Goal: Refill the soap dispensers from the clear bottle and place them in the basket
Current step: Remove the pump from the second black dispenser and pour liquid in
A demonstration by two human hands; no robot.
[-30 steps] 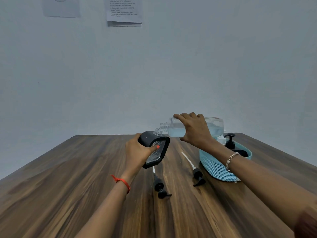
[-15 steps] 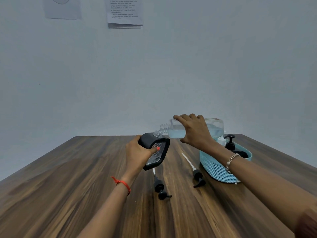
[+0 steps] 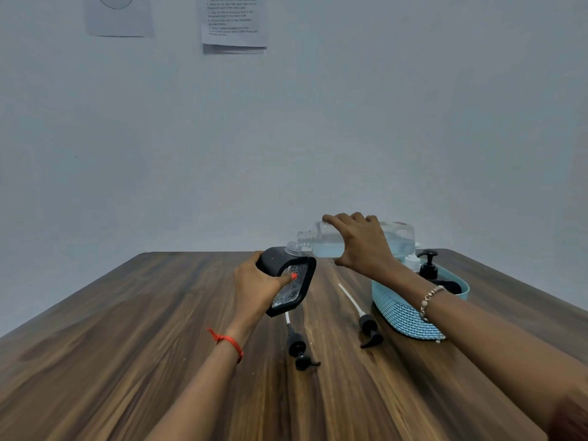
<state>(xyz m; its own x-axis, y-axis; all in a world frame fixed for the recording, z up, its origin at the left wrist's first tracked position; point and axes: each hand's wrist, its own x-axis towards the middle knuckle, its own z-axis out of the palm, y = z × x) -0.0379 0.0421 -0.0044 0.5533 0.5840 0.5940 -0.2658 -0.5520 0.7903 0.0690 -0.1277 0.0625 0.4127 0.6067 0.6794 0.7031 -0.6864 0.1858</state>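
Note:
My left hand grips a black soap dispenser with a clear patterned window, tilted above the table with its open neck pointing up and right. My right hand holds the clear bottle on its side, part full of pale liquid, with its mouth right over the dispenser's neck. Two black pump heads with white tubes lie on the table, one pump head below the dispenser and the other pump head beside the basket. The light blue basket on the right holds a black pump dispenser.
The wooden table runs back to a pale wall with two paper sheets pinned high up. A white bottle top shows in the basket behind my right wrist.
Both hands, the dispenser and the bottle hold nearly the same pose. The view has shifted slightly upward.

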